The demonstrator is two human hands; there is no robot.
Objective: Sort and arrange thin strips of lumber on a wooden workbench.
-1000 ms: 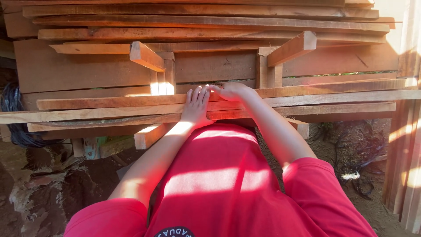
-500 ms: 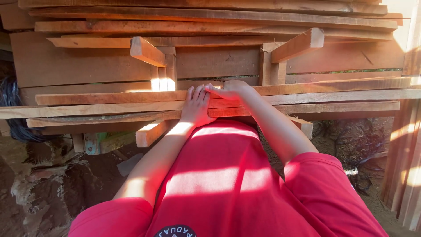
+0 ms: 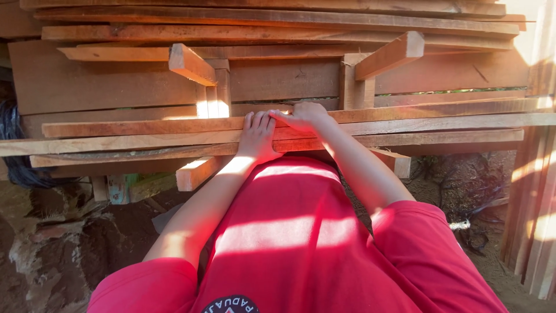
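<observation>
A stack of long reddish wooden planks (image 3: 127, 127) runs across the view at waist height. My left hand (image 3: 258, 139) lies flat on the top planks near the front edge, fingers together and pointing away from me. My right hand (image 3: 304, 116) rests just beyond it, fingers curled over the far edge of a plank, its fingertips touching the left hand's fingertips. A red shirt (image 3: 284, 232) fills the lower part of the view.
Short wooden blocks (image 3: 191, 64) (image 3: 391, 53) stick out between higher boards at the back. Upright planks (image 3: 536, 197) lean at the right. Bare dirt ground (image 3: 69, 243) with debris lies below, and black cables (image 3: 14, 145) hang at the left.
Both hands stay on the planks in nearly the same spot; the view has shifted slightly.
</observation>
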